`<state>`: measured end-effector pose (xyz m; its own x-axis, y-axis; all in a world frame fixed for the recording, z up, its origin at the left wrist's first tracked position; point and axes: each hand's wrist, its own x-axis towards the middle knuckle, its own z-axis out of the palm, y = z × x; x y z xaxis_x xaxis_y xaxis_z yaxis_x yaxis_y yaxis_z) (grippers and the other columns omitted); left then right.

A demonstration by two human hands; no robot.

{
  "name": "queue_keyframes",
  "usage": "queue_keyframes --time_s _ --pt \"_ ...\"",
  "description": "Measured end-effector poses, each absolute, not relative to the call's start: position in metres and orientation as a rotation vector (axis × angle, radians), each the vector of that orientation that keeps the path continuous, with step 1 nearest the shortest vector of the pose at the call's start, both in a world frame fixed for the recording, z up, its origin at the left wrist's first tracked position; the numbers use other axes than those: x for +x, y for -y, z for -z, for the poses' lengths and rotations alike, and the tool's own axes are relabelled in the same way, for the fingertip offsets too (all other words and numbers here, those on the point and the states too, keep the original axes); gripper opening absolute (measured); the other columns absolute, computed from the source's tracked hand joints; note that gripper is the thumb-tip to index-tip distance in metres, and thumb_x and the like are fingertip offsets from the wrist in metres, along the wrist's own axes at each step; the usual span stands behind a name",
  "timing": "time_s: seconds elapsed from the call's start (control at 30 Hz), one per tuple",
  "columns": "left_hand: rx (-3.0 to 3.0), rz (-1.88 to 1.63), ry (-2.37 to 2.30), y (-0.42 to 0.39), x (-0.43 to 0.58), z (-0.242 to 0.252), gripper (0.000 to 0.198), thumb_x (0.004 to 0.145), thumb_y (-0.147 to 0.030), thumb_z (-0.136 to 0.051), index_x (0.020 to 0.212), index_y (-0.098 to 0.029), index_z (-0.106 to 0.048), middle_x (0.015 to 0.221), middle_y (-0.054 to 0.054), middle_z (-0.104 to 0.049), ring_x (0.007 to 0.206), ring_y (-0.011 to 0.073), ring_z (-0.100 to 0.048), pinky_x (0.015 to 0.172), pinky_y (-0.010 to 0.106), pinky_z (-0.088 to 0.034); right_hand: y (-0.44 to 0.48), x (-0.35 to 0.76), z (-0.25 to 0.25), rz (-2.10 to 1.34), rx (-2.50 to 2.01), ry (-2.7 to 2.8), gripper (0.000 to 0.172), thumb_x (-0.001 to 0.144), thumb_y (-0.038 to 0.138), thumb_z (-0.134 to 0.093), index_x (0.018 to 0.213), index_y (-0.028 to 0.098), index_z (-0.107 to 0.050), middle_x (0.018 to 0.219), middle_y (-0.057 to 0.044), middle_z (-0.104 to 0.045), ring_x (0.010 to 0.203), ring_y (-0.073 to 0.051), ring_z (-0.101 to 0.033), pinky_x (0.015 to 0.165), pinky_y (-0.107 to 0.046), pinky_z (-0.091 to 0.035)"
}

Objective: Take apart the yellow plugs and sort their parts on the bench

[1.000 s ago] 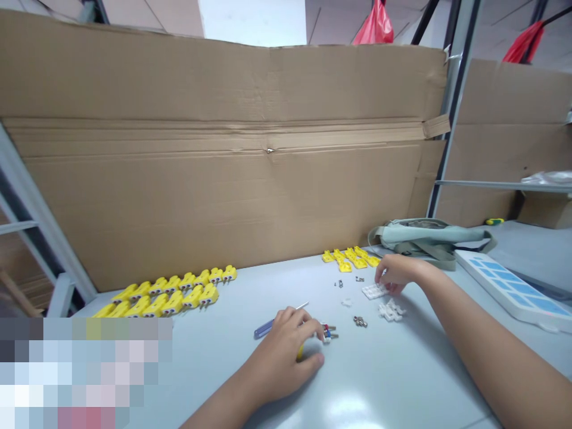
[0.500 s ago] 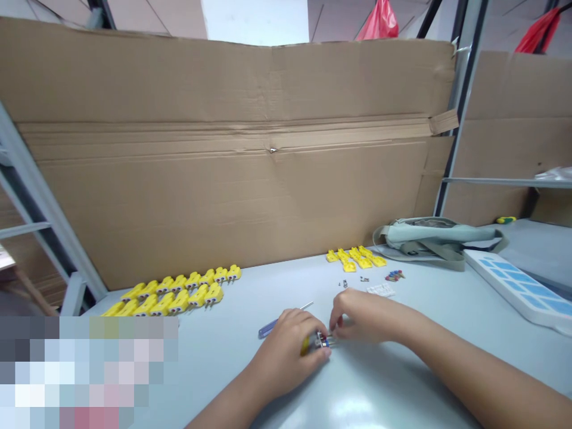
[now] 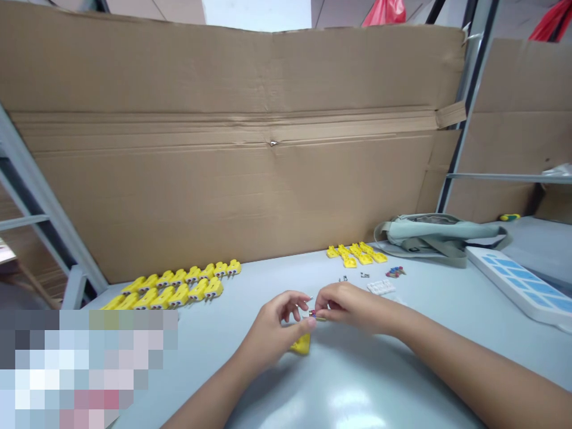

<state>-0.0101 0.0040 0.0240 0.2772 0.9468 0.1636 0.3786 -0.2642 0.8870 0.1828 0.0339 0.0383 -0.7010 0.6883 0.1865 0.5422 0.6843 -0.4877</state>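
Observation:
My right hand (image 3: 346,302) pinches a small part (image 3: 314,313) with red, blue and brassy metal showing, partly hidden by the fingertips. Facing it from the left, my left hand (image 3: 281,326) has its thumb and curled fingers apart, with the thumb tip close to that part; whether it touches cannot be told. Under the left thumb a yellow plug housing (image 3: 302,345) rests on the table, half covered by the hand. The tip of a screwdriver's metal shaft (image 3: 310,299) shows just behind the left fingers.
Two rows of yellow plugs (image 3: 179,294) stand at the left. Several yellow plug covers (image 3: 364,258), small metal bits (image 3: 365,275), red-and-blue parts (image 3: 395,272) and a white piece (image 3: 381,287) lie at the right. Beyond are a bag (image 3: 429,235), a white-and-blue case (image 3: 522,286) and a cardboard wall (image 3: 245,196).
My left hand has loosened and its fingers have spread; the yellow plug housing now lies on the table beneath it. My right hand has moved slightly up and left, holding the small part.

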Motion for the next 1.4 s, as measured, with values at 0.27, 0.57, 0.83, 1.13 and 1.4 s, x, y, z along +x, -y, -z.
queue_keyframes --time_s 0.27,0.57,0.83,1.13,1.4 --pt "1.417 -0.935 -0.954 -0.003 -0.005 -0.026 0.028 0.079 -0.045 -0.053 0.077 -0.017 -0.051 0.063 -0.001 -0.058 0.047 0.0094 -0.052 0.053 0.024 -0.039 -0.023 0.165 -0.032 -0.164 -0.990 2.420 0.015 0.090 0.024 -0.039 0.085 0.016 -0.050 0.077 -0.005 -0.059 0.068 -0.015 -0.054 0.058 -0.024 -0.039" --pt "1.511 -0.946 -1.008 -0.005 -0.007 -0.022 0.028 0.081 -0.042 -0.048 0.069 -0.017 -0.047 0.058 -0.004 -0.052 0.045 0.0063 -0.039 0.049 0.021 -0.031 -0.019 0.158 -0.029 0.048 -1.124 2.643 0.014 0.084 0.009 -0.041 0.082 0.013 -0.054 0.076 -0.007 -0.061 0.062 -0.014 -0.055 0.050 -0.023 -0.031" --pt "1.580 -0.946 -1.180 -0.005 -0.006 -0.023 0.034 0.080 -0.045 -0.048 0.060 -0.018 -0.045 0.048 -0.006 -0.040 0.044 0.0075 -0.033 0.045 0.021 -0.027 -0.013 0.151 -0.028 0.040 -1.233 2.581 0.019 0.076 0.000 -0.043 0.082 0.012 -0.056 0.077 -0.010 -0.061 0.067 -0.017 -0.056 0.053 -0.024 -0.033" --pt "1.457 -0.986 -1.174 -0.004 -0.004 -0.026 0.032 0.078 -0.042 -0.051 0.060 -0.018 -0.042 0.046 -0.008 -0.038 0.041 0.0057 -0.029 0.043 0.020 -0.022 -0.014 0.150 -0.022 0.165 -1.132 2.586 0.022 0.071 -0.004 -0.043 0.081 0.013 -0.055 0.074 -0.007 -0.059 0.066 -0.017 -0.053 0.055 -0.025 -0.037" --pt "1.066 -0.995 -0.941 -0.004 -0.008 -0.027 0.029 0.071 -0.036 -0.062 0.063 -0.016 -0.043 0.051 -0.005 -0.048 0.040 0.0031 -0.032 0.042 0.016 -0.021 -0.026 0.155 -0.021 0.658 -0.754 2.561 0.020 0.081 0.002 -0.039 0.077 0.013 -0.056 0.070 -0.008 -0.056 0.066 -0.018 -0.050 0.062 -0.029 -0.039"
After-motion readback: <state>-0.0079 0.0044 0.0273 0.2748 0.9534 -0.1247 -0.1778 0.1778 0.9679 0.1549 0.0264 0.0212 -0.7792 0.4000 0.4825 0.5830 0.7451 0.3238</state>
